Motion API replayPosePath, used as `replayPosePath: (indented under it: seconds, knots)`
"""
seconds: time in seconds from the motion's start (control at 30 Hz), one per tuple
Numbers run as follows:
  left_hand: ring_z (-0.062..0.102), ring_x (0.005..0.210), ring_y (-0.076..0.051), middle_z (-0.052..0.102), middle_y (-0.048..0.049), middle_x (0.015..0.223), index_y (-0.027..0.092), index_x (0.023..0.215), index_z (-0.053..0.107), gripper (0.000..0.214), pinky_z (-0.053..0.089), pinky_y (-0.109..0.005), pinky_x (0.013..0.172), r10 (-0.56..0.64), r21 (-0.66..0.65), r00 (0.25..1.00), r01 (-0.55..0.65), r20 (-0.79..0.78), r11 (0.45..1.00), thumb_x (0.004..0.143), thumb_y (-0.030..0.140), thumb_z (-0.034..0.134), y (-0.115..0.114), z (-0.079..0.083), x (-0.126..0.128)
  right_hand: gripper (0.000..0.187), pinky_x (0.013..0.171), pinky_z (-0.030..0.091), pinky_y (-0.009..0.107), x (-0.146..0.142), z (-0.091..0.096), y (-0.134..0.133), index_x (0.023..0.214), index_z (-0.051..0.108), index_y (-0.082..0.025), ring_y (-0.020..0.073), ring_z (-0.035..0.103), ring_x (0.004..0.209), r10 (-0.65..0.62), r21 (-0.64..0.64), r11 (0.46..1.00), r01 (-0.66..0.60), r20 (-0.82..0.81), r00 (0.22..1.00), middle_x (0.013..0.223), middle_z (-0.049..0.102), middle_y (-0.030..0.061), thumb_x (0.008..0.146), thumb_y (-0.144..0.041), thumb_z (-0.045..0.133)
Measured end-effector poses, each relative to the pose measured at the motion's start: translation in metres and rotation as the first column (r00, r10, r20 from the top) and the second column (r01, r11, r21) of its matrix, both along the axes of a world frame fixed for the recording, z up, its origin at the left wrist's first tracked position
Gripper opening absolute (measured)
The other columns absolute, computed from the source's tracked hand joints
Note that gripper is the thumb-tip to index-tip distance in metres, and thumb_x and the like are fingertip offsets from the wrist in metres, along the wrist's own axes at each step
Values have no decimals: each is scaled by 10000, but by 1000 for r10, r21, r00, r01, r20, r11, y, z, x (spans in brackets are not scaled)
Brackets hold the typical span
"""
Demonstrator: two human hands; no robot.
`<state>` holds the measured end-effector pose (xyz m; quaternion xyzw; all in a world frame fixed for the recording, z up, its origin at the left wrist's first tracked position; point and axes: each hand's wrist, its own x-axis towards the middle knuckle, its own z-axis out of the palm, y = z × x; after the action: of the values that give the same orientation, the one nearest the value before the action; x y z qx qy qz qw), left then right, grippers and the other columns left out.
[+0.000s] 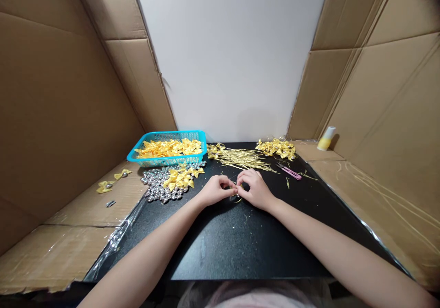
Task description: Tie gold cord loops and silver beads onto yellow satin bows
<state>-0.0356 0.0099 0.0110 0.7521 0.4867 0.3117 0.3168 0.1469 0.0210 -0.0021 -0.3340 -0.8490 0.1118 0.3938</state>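
Over the middle of the black table, my left hand and my right hand meet fingertip to fingertip. Both are closed in a pinch on a thin gold cord, a loop of which shows below the fingers. A small shiny piece, perhaps a silver bead, and a bit of yellow lie under the fingertips, mostly hidden. Just beyond my hands a bundle of gold cords is spread out. Left of my left hand, loose yellow ribbon bows rest on a heap of silver beads.
A blue basket full of yellow bows stands back left. Bows with beads and cord are piled back right, near pink thread snips. A yellow-and-white thread spool stands on cardboard at right. Cardboard walls flank the black table.
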Motion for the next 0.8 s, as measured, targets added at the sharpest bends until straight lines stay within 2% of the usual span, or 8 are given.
replayPosePath:
  seconds: [0.2,0.4,0.8]
  knots:
    - [395,530,-94,523,15,570,120,665,703,244,280,-217,501,10,-33,998,-8,63,999,701,353,640,1,-6,2,111,830,368,357,1,1,0,693,576,-204,188,531,864,-2,8,1000,2,1,1000,859,633,9,749,-134,641]
    - [437,541,-93,567,6,590,122,623,656,182,335,-214,530,18,-56,993,-11,119,998,679,294,633,3,-8,2,108,812,357,345,0,2,-1,690,572,-201,187,527,866,-31,5,1000,31,15,999,860,635,9,751,-136,633]
    - [446,536,-97,568,10,576,121,635,663,205,342,-215,528,27,-52,994,-21,103,998,681,321,648,3,-9,1,91,826,368,362,4,5,-4,707,580,-206,201,542,879,-55,23,998,55,-7,998,878,641,21,713,-151,652]
